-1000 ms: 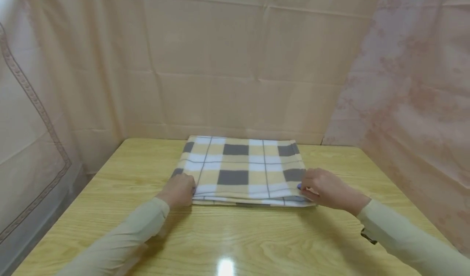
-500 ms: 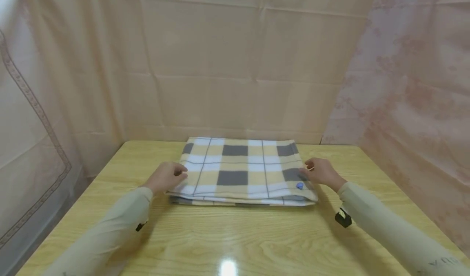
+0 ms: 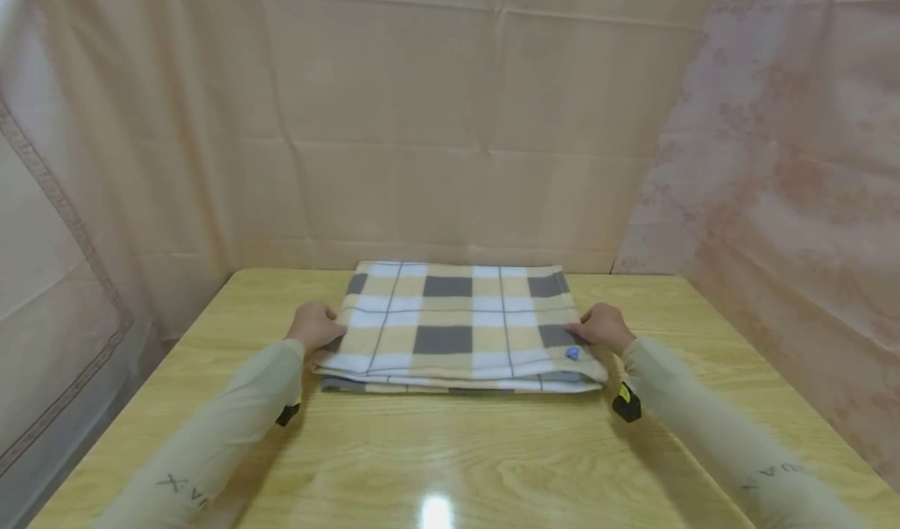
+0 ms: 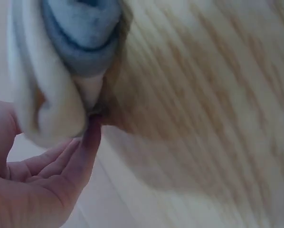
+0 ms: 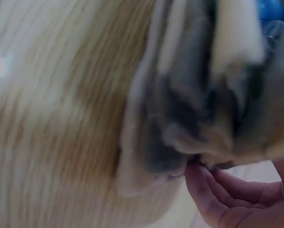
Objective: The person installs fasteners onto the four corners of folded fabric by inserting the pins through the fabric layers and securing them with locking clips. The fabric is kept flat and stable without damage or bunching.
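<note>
A folded plaid blanket (image 3: 450,318) in white, cream and grey lies in several layers on the wooden table. At its left side, my left hand (image 3: 314,326) grips the edge, thumb on top. In the left wrist view the fingers (image 4: 80,161) reach beneath the folded layers. My right hand (image 3: 603,327) pinches the opposite side edge, and its fingertips (image 5: 197,183) go in under the layers in the right wrist view. Near the front right corner sits a small shiny blue piece (image 3: 573,353).
The pale wood table (image 3: 436,451) extends around the blanket on all sides. Behind it hangs a beige curtain (image 3: 450,123), with a pinkish patterned cloth (image 3: 794,162) to the right and a pale bordered cloth (image 3: 49,279) on the left.
Both hands have left the front corners and shifted back along the side edges, taking hold there. The blue piece, under the right hand earlier, now shows. The blanket stays nearly in place.
</note>
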Tool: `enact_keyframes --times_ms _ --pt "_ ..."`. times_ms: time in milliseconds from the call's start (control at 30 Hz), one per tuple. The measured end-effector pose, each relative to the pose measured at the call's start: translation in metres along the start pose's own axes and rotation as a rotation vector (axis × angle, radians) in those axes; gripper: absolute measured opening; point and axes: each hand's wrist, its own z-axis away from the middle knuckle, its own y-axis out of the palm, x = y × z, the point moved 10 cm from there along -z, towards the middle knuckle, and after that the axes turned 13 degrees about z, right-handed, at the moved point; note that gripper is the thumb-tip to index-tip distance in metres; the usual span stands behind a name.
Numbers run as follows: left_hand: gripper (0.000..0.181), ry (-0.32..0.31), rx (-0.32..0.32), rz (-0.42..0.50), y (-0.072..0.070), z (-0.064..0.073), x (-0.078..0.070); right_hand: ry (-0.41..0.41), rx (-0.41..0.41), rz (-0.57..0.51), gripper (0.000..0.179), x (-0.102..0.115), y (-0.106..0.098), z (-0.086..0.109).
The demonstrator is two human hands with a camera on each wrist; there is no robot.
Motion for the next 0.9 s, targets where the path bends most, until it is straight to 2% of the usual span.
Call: enact_keyframes --times_ms 200,400,600,767,900 --pt "0.034 -0.042 -0.045 0.051 -0.005 0.004 0.017 0.030 -0.021 -0.063 0.038 -0.001 0.009 -0.001" --pt "0.032 -0.033 -0.084 0.029 -0.016 0.002 0.020 0.024 -0.057 -0.070 0.037 0.011 0.005 -0.006" --pt "0.035 -0.035 -0.117 0.027 -0.023 0.003 0.024 0.023 -0.049 -0.095 0.037 0.017 0.006 -0.011" --pt "0.041 -0.010 -0.071 0.025 -0.020 0.009 0.020 -0.022 0.025 -0.064 0.044 0.017 0.005 -0.010" --pt "0.057 0.012 0.010 -0.003 -0.024 0.019 0.005 -0.047 0.054 -0.048 0.056 0.026 -0.016 -0.002"
